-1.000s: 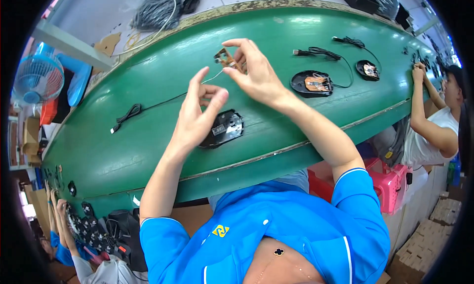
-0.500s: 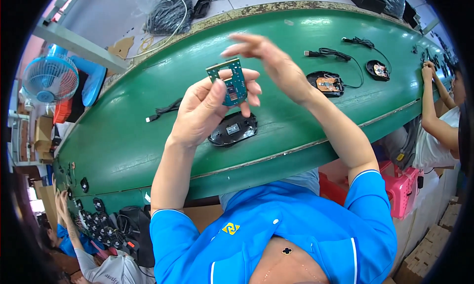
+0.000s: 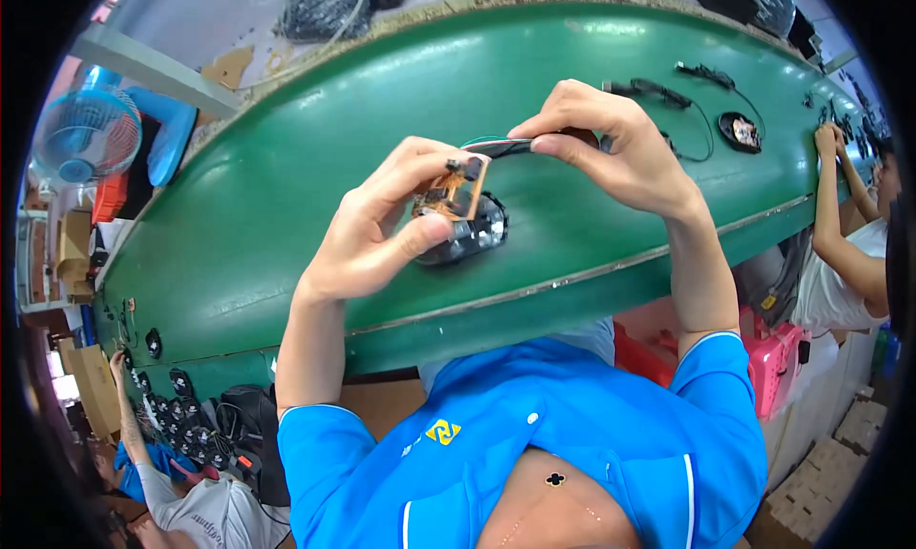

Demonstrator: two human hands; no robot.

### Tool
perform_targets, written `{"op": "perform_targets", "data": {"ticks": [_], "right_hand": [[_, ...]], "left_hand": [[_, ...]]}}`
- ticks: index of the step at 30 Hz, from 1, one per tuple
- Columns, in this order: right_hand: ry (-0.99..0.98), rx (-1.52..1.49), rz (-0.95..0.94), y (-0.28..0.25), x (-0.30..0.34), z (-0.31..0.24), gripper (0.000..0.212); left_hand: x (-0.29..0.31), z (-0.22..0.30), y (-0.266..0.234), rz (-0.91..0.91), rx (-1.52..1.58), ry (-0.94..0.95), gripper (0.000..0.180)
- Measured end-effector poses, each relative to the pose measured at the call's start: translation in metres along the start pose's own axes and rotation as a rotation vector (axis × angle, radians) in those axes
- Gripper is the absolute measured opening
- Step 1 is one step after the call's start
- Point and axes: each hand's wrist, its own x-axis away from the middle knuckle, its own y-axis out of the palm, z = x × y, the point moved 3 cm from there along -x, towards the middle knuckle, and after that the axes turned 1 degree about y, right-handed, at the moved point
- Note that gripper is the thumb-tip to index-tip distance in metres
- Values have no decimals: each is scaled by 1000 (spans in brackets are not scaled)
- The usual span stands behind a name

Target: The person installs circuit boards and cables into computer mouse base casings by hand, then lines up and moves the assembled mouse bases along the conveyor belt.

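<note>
So the left hand [image 3: 367, 232] has its grip clamped on the circuit board [image 3: 464, 194], up above the green table [image 3: 596, 229], and the right hand [image 3: 615, 146] pinches the thin wires [image 3: 497, 143] beside it. Can't tell how they're attached, but tbh a hard tug could rip them loose, and if the left grip slips, the board could drop onto the black shell [image 3: 490, 227] below.

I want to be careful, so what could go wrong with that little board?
The right hand pinches thin wires near the circuit board; a hard tug might loosen them. If the left hand's grip slips, the board could drop onto the black shell on the green table.
</note>
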Motion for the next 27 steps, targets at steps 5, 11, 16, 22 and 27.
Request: {"op": "perform_targets", "data": {"ticks": [5, 11, 16, 22, 27], "right_hand": [[31, 39, 53, 28, 21, 14, 11], [189, -37, 18, 42, 31, 31, 11], [100, -59, 13, 47, 41, 50, 11], [164, -11, -21, 48, 51, 57, 11], [55, 119, -36, 49, 52, 56, 14]], "left_hand": [[21, -14, 13, -68, -312, 7, 48], [31, -27, 15, -99, -307, -5, 52], [26, -40, 14, -96, -597, -13, 53], [21, -53, 19, -155, -724, 19, 53], [18, -58, 19, -93, -664, -15, 52]]}}
